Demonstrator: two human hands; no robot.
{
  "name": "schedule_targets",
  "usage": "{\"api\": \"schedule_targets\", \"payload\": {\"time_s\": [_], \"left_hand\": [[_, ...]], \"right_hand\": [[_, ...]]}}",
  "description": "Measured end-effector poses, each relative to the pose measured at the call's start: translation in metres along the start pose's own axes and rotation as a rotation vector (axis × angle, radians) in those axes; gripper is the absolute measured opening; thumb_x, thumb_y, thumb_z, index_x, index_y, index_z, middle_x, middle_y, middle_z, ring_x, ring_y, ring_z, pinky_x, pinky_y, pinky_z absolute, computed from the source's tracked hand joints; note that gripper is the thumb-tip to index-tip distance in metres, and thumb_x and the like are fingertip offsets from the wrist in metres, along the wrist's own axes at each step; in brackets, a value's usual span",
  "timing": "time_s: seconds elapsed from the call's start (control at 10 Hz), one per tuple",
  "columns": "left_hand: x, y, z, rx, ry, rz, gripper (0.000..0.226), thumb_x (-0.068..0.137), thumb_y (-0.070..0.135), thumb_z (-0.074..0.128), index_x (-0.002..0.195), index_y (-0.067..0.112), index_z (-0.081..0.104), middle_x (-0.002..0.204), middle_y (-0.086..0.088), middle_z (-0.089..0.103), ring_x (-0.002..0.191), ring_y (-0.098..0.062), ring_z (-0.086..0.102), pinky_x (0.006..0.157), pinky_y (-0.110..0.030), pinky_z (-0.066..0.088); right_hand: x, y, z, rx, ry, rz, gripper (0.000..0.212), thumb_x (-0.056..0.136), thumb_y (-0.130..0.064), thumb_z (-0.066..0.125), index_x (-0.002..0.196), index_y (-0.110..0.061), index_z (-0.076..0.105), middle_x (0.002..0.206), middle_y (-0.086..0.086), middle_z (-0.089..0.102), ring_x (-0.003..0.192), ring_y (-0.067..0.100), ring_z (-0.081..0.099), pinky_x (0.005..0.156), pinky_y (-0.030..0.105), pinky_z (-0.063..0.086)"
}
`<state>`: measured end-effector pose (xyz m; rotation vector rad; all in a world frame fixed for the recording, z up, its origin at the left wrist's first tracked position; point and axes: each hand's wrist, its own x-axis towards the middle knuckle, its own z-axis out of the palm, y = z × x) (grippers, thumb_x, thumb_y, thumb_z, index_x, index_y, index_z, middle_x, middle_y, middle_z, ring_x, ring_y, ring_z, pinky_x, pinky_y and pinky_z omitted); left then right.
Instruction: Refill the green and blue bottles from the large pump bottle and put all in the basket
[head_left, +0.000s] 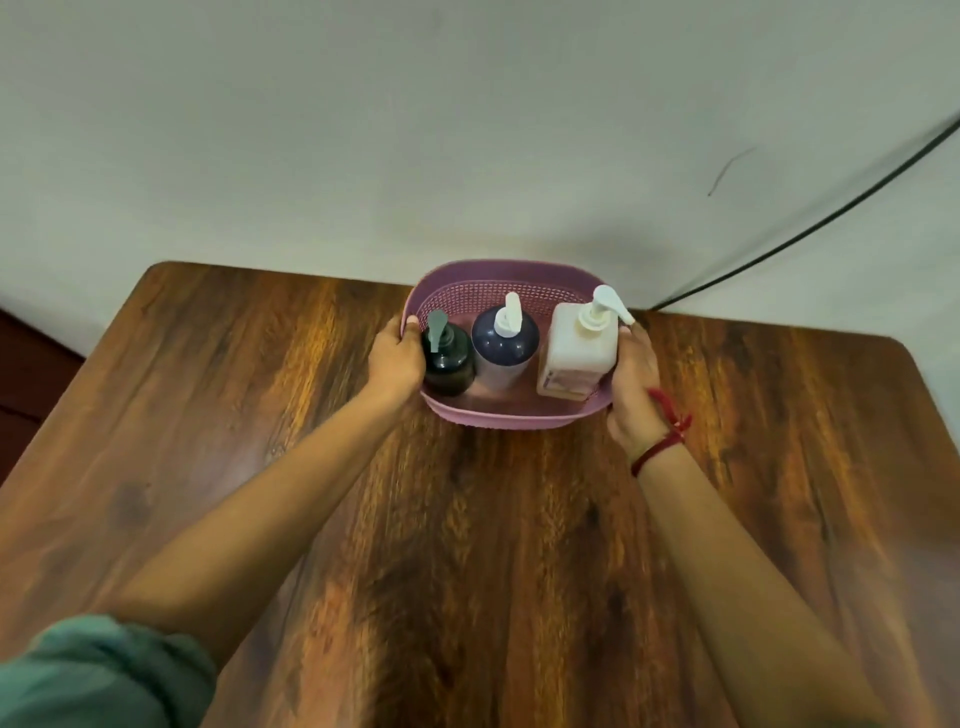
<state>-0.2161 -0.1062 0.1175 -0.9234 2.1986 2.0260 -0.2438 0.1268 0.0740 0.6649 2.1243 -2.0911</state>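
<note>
Basket (514, 418), three bottles inside, green bottle (448, 364), blue bottle (503, 353), large pump bottle (574, 353); left hand (395, 358), right hand (634, 395) gripping rim

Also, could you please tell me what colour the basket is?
The basket is pinkish purple, with a perforated wall, seen in the head view.

1. We see a dark wood-grain bench (260, 415) with rounded far corners.
2. Behind it we see a plain pale wall (363, 130) bearing a thin dark mark (730, 169).
3. A black cable (831, 213) slants down the wall at right.
</note>
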Motion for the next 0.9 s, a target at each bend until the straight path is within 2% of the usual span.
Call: {"api": "schedule_targets", "payload": {"time_s": [0.1,0.2,0.3,0.4,0.5,0.6,0.7,0.8,0.9], "left_hand": [[0.024,0.007,0.005,0.043,-0.002,0.015,0.037,0.104,0.027,0.033,0.136,0.014,0.047,0.133,-0.008,0.056,0.123,-0.026,0.052,0.102,-0.045,0.046],[0.041,0.01,0.01,0.021,0.0,-0.018,0.037,0.104,0.026,0.034,0.135,0.014,0.048,0.131,-0.01,0.057,0.121,-0.027,0.054,0.101,-0.047,0.047],[0.053,0.01,0.015,-0.002,0.006,-0.04,0.037,0.104,0.025,0.033,0.136,0.013,0.047,0.133,-0.01,0.056,0.121,-0.027,0.054,0.101,-0.047,0.046],[0.062,0.01,0.018,0.011,0.002,-0.044,0.038,0.104,0.024,0.033,0.137,0.013,0.047,0.134,-0.01,0.055,0.122,-0.028,0.053,0.102,-0.047,0.046],[0.068,0.009,0.022,0.019,-0.01,-0.048,0.038,0.104,0.026,0.032,0.137,0.012,0.046,0.134,-0.011,0.055,0.121,-0.029,0.053,0.101,-0.047,0.046],[0.073,0.009,0.024,0.045,-0.023,-0.046,0.039,0.104,0.027,0.032,0.138,0.013,0.046,0.134,-0.011,0.055,0.12,-0.029,0.054,0.102,-0.047,0.046],[0.076,0.009,0.025,0.091,-0.039,-0.038,0.041,0.104,0.032,0.032,0.137,0.012,0.046,0.134,-0.011,0.055,0.121,-0.029,0.053,0.102,-0.047,0.045],[0.072,0.013,0.023,0.124,-0.045,-0.049,0.048,0.103,0.042,0.028,0.138,0.014,0.045,0.136,-0.01,0.053,0.123,-0.029,0.051,0.102,-0.047,0.044],[0.065,0.017,0.019,0.127,-0.03,-0.067,0.057,0.101,0.051,0.022,0.137,0.014,0.045,0.136,-0.011,0.053,0.123,-0.03,0.052,0.102,-0.047,0.044]], "right_hand": [[0.009,-0.022,0.016,0.044,-0.007,-0.006,0.042,0.102,-0.031,0.033,0.139,-0.016,0.046,0.136,0.005,0.054,0.086,0.0,0.056,0.053,0.007,0.045],[0.017,-0.034,0.022,0.111,0.052,-0.051,0.038,0.102,-0.025,0.035,0.136,-0.015,0.048,0.126,0.003,0.058,0.092,0.005,0.057,0.062,0.015,0.048],[0.028,-0.037,0.027,0.13,0.053,-0.039,0.038,0.102,-0.024,0.035,0.136,-0.015,0.049,0.127,0.005,0.059,0.092,0.008,0.058,0.06,0.018,0.048],[0.036,-0.034,0.029,0.125,0.045,-0.044,0.038,0.102,-0.023,0.035,0.135,-0.013,0.05,0.125,0.006,0.059,0.083,0.003,0.057,0.054,0.014,0.047],[0.039,-0.032,0.029,0.119,0.053,-0.033,0.039,0.102,-0.025,0.033,0.137,-0.015,0.047,0.127,0.006,0.058,0.087,0.005,0.056,0.063,0.023,0.049],[0.039,-0.03,0.029,0.106,0.044,-0.024,0.039,0.103,-0.028,0.032,0.137,-0.017,0.047,0.127,0.007,0.058,0.092,0.011,0.057,0.08,0.038,0.054],[0.041,-0.028,0.028,0.098,0.05,-0.028,0.039,0.103,-0.029,0.032,0.136,-0.017,0.048,0.126,0.005,0.059,0.1,0.016,0.057,0.081,0.038,0.054],[0.04,-0.031,0.029,0.164,0.072,-0.032,0.037,0.103,-0.027,0.034,0.133,-0.015,0.051,0.118,0.001,0.061,0.095,0.01,0.059,0.069,0.022,0.05],[0.036,-0.025,0.023,0.173,0.125,-0.045,0.038,0.102,-0.032,0.037,0.132,-0.015,0.051,0.121,0.002,0.06,0.105,0.014,0.058,0.082,0.027,0.049]]}}
